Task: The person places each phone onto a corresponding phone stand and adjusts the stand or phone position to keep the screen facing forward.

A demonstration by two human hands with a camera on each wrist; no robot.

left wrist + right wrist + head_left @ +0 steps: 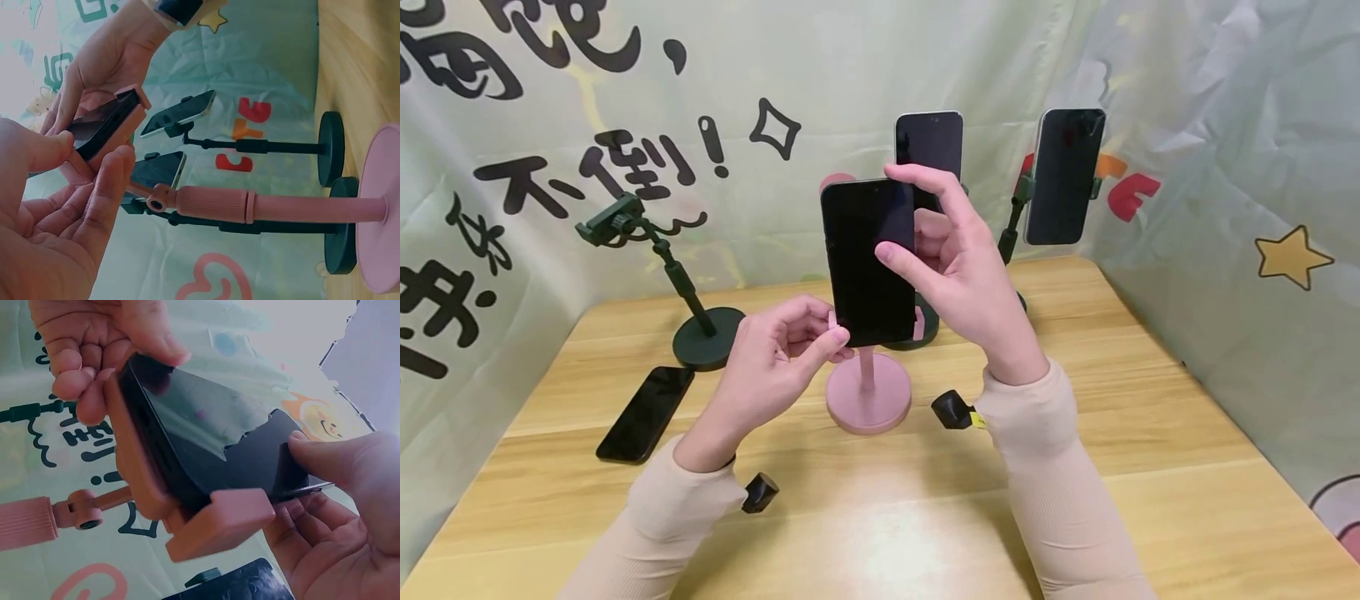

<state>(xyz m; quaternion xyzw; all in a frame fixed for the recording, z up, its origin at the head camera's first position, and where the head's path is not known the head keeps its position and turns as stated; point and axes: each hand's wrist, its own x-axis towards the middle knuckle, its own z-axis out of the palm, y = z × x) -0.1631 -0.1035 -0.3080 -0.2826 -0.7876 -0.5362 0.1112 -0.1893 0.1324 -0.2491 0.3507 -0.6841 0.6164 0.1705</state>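
A black smartphone (871, 262) stands nearly upright against the pink clamp (222, 525) of a pink phone stand (868, 396). My left hand (778, 350) is at its lower left corner, thumb on the screen edge and fingers behind the clamp, pinching both together. With thumb on the screen and index finger over the top corner, my right hand (966, 258) holds the phone's upper right side. The clamp's two ends show at the phone's sides in the head view. A ribbed pink stem (215, 205) joins the clamp to the round base through a hinge.
Behind stand two dark green stands holding phones, one phone (931, 137) at the middle and another phone (1065, 177) at right. A dark green stand (679, 279) without a phone is at left. Another black phone (646, 415) lies on the wooden table (1150, 500). Printed cloth surrounds the table.
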